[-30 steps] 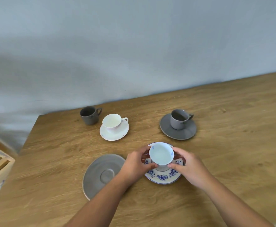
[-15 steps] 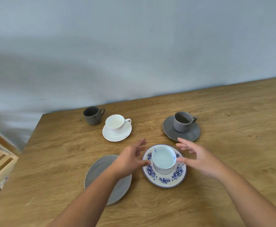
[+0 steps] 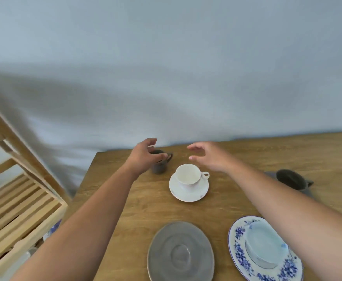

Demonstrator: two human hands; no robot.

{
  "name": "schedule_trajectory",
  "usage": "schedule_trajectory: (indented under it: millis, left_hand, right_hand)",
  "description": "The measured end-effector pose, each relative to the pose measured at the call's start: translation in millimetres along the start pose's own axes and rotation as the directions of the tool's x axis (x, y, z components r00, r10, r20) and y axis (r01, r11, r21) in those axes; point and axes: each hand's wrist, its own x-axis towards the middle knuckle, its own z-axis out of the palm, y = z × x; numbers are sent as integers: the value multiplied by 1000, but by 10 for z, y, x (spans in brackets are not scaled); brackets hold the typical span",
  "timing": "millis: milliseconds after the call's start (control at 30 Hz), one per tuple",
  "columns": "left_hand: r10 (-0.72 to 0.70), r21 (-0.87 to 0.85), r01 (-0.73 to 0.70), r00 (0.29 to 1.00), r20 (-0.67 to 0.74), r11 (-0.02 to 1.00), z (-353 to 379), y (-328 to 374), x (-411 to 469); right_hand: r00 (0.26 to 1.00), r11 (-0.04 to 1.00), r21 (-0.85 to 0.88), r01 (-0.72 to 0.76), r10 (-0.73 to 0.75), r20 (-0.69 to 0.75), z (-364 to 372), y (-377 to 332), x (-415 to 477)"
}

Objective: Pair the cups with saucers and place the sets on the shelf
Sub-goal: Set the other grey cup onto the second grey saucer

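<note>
The dark cup (image 3: 159, 164) is standing at the table's (image 3: 237, 199) far left corner, at ten o'clock from the white cup (image 3: 187, 176) sitting on its saucer (image 3: 188, 191). The left hand (image 3: 145, 155) is curling around it, fingers spread, perhaps touching. The right hand (image 3: 208, 156) is hovering open at one o'clock. The empty grey saucer (image 3: 181, 252) is lying near, at six.

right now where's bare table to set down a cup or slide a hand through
Bare wood lies right of the white cup and saucer, past the right hand, and in the strip between that set and the empty grey saucer. Crowded: the near edge, where the grey saucer neighbours the blue floral saucer, and the corner around the dark grey cup by the left hand.
</note>
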Motion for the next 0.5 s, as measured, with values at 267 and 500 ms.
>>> schedule_trajectory:
  millis: [267,500]
  left_hand:
    - [-104,175,99,994,23,980,-32,-582,498]
    - [-118,29,116,990,82,993,76,-922,653]
  right_hand:
    - [994,983,-173,-53,68,82,473,73,964]
    - [986,929,-362,78,-18,167,699,102,1241]
